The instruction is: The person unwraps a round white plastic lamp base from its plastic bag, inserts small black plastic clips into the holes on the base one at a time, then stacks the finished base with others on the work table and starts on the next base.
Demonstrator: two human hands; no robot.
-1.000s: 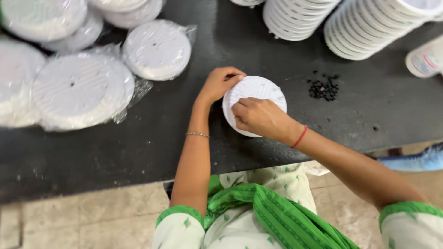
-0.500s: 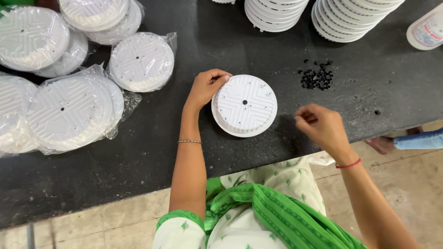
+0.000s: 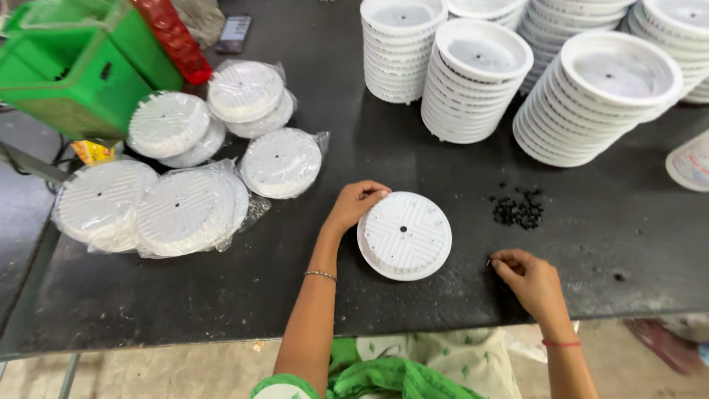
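A white round plastic disc (image 3: 404, 235) with a ribbed face and a small centre hole lies flat on the black table (image 3: 221, 295). My left hand (image 3: 356, 204) grips the disc's left rim with curled fingers. My right hand (image 3: 526, 279) rests on the table to the right of the disc, apart from it. Its fingertips are pinched together against the table top, and I cannot see whether anything is between them. A small heap of black bits (image 3: 518, 210) lies just beyond my right hand.
Tall stacks of white round dishes (image 3: 476, 81) (image 3: 605, 96) (image 3: 399, 48) stand at the back. Bagged white discs (image 3: 282, 162) (image 3: 188, 210) (image 3: 244, 92) lie at the left, by a green crate (image 3: 74, 74). A white container (image 3: 690, 162) sits at the right edge.
My right hand left the disc's face and moved right, down onto the table near the black bits. My left hand stayed on the disc's rim. The camera tilted, which brings more of the table's back into view.
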